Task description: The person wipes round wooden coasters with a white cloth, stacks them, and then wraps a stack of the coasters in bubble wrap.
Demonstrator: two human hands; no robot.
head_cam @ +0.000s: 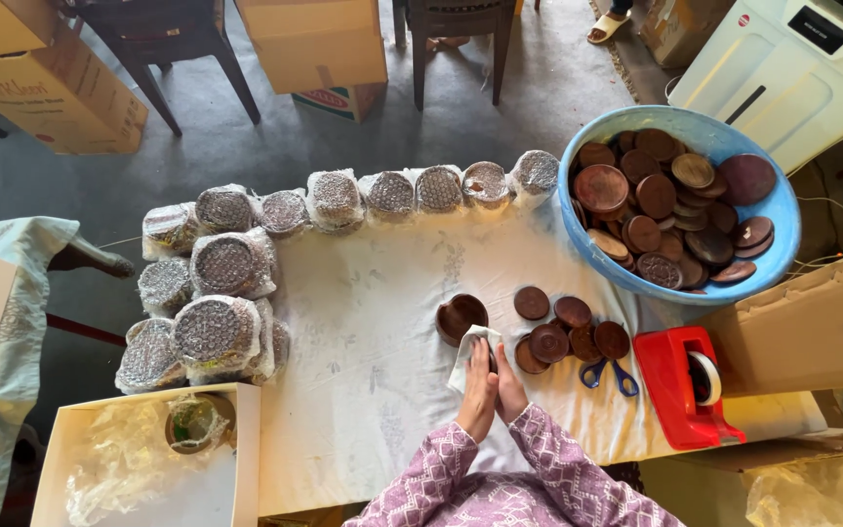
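Landmark: red tape dispenser (687, 385). Far left of it, bubble-wrapped bundles (215, 332). Nearer left, left hand (478, 392) and right hand (510, 388) pressed palm to palm, clasping a white cloth (464, 353) around a dark wooden disc (492, 361), mostly hidden. Judged rigid, light, smooth; best held by the rim.

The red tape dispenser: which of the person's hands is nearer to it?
Right. The right hand lies between the left hand and the red tape dispenser; the hands are pressed together around a white cloth.
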